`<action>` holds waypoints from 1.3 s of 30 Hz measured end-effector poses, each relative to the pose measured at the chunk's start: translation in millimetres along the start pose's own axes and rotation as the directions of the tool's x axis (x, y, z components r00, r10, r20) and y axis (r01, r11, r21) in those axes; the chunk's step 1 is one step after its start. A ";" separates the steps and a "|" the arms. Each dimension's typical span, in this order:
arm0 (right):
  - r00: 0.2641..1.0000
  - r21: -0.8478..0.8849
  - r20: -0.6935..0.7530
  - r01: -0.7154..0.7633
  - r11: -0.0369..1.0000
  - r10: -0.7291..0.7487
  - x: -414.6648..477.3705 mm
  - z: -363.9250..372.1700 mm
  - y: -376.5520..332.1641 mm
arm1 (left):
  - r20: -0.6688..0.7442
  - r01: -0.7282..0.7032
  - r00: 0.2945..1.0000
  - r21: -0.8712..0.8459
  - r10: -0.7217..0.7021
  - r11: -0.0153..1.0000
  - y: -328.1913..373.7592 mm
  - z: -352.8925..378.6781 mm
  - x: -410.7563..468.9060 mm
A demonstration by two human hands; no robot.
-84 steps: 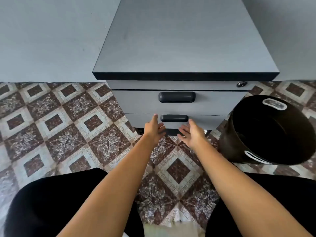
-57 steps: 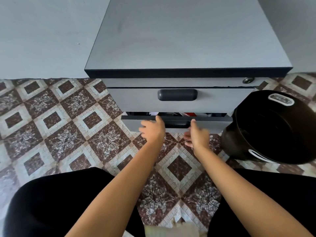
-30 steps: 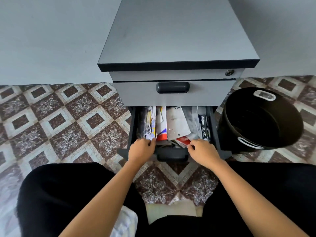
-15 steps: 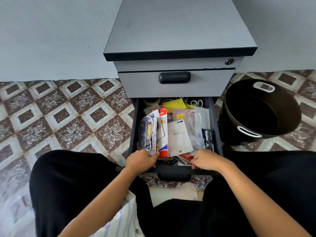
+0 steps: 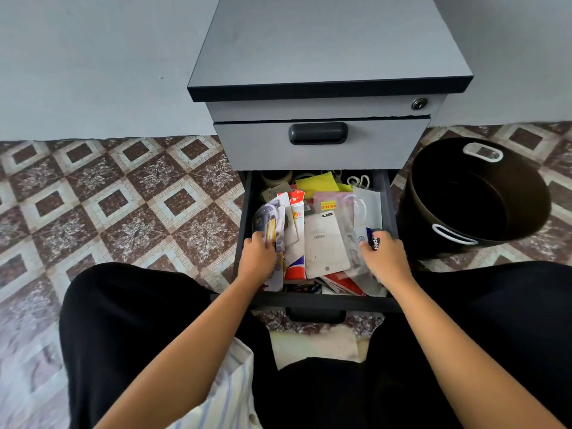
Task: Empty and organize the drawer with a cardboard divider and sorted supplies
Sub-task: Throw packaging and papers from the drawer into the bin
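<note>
Grey laminate cabinet (image 5: 325, 41). Its lower drawer (image 5: 315, 303) is out over the person's knees, crammed with loose packets.

- Left hand (image 5: 258, 257): in the drawer by the left wall, fingers curled on a blister pack (image 5: 272, 221) with a yellow insert.
- Right hand (image 5: 385, 257): by the right wall, grasping a dark box (image 5: 374, 241) lettered "…pler".
- White card pack (image 5: 323, 243): between the hands, print too small to read.
- Pink pouch (image 5: 328, 202): yellow label, lettering blurred.
- Black bin (image 5: 476, 193): just right of the drawer.
</note>
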State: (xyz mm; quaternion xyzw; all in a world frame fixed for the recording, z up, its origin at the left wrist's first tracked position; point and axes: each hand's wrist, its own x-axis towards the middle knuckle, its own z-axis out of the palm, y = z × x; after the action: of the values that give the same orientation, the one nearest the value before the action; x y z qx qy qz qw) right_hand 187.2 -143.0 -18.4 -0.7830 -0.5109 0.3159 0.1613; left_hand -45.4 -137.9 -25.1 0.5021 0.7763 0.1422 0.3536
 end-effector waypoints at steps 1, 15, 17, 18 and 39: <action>0.997 0.015 0.045 -0.059 0.998 0.058 1.4 5.7 2.1 | 0.001 0.027 1.000 -0.024 -0.027 0.999 3.6 4.5 -0.2; 0.987 -0.062 -0.026 -0.163 0.985 0.162 15.3 33.0 -2.2 | 0.006 0.109 0.994 -0.031 -0.109 0.994 -3.4 16.5 16.0; 0.986 0.090 0.000 -0.169 0.982 0.170 16.1 37.4 -2.7 | 0.054 0.102 0.994 -0.101 -0.097 0.990 -3.4 20.8 16.0; 0.984 0.189 0.013 -0.175 0.966 0.176 17.1 39.5 -2.7 | 0.073 0.119 0.991 -0.148 -0.109 0.982 -2.6 22.5 16.2; 0.962 0.254 0.183 -0.246 0.935 0.203 30.1 29.7 -4.3 | 0.162 0.297 0.951 -0.227 -0.264 0.928 5.9 10.5 28.8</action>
State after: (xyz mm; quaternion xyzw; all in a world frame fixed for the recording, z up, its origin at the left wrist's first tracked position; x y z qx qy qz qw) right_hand 173.0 -116.0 -48.1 -0.7796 -0.3801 0.4595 0.1913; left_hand -41.1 -111.3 -40.9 0.3456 0.7918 0.1536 0.4796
